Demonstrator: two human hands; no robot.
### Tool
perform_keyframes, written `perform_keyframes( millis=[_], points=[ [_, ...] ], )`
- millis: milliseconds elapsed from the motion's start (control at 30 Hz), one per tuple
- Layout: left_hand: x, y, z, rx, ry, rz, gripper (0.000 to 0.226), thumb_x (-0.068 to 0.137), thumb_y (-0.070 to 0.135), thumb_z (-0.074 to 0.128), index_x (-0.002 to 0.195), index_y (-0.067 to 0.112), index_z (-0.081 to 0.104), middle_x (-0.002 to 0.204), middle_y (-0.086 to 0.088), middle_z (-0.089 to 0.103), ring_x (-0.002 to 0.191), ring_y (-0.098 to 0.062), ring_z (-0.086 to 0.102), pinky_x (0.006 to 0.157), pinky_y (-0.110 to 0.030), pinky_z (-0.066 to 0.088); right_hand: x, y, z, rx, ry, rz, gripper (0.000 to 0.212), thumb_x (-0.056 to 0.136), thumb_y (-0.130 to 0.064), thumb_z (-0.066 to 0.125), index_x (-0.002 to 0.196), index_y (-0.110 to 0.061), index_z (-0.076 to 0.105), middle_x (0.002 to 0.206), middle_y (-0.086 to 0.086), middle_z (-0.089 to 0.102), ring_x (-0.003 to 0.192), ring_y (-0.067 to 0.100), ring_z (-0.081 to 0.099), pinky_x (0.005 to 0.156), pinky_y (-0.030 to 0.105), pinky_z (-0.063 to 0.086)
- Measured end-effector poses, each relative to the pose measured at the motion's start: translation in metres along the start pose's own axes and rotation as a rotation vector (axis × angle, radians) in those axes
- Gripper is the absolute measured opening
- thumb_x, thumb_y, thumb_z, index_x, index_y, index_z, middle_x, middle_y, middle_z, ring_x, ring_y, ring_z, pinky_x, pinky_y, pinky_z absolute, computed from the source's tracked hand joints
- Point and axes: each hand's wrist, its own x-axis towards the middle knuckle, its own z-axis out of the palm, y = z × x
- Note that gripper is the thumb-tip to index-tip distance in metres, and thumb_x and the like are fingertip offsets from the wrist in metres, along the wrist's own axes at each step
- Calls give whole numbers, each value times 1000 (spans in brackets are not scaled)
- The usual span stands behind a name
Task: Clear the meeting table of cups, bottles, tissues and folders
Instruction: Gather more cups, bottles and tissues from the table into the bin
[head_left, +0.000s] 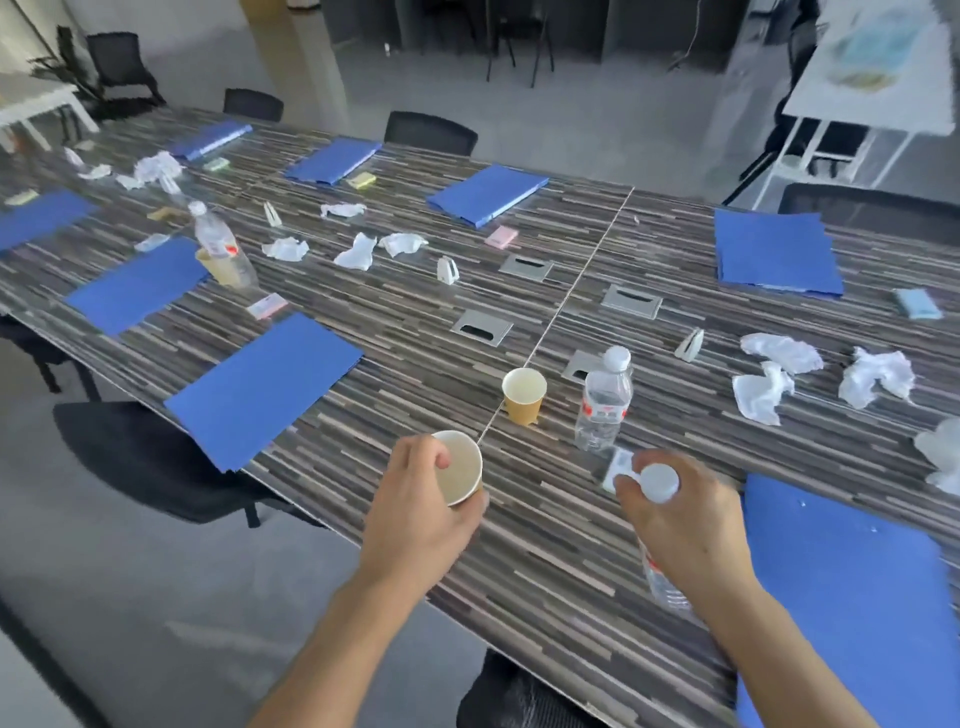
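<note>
Table (519, 545): cup (523, 396) upright near centre seam, bottle (605, 400) standing just right of it. Crumpled tissues (779, 379) farther right. Folder (265, 392) at left edge; more folders along far side.

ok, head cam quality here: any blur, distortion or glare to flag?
Head view: wide-angle bend, the table edges fan outward; smear toward the borders, worst on the far-right tissue and the whiteboard; centre sharper, the standing bottle label readable as red; light soft and even, no hard shadows, mild sheen on the tabletop; left hand and right hand slightly soft.
</note>
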Motion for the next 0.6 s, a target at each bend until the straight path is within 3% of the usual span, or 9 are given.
perform_keyframes(
  millis=[167, 300, 400, 600],
  points=[
    [81, 8, 19, -34, -48, 2, 59, 76, 48, 79, 112, 33, 36, 113, 15, 46, 96, -11, 49, 74, -25, 38, 60, -17, 19, -40, 50, 13, 49, 88, -37, 71, 134, -28, 57, 119, -7, 59, 95, 13, 49, 82, 30, 37],
    [134, 14, 39, -86, -82, 90, 87, 74, 43, 83, 140, 32, 28, 132, 10, 51, 114, -14, 55, 84, -27, 45, 97, -30, 27, -64, 55, 57, 72, 88, -41, 69, 150, -28, 37, 140, -2, 51, 117, 24, 54, 84, 31, 37],
    [168, 19, 57, -45, -151, 155, 102, 77, 44, 81, 155, 31, 17, 148, 6, 43, 131, -14, 47, 103, -32, 42, 119, -36, 28, -157, 66, 50, 75, 90, -46, 65, 155, -31, 29, 147, -3, 46, 120, 25, 55, 82, 31, 37],
    [221, 20, 102, 34, -214, 272, 88, 79, 50, 74, 151, 29, 27, 137, 5, 48, 121, -18, 52, 94, -35, 47, 153, -50, 29, -400, 3, 37, 72, 94, -52, 56, 156, -38, 23, 154, -12, 39, 117, 24, 60, 76, 33, 44]
  ],
)
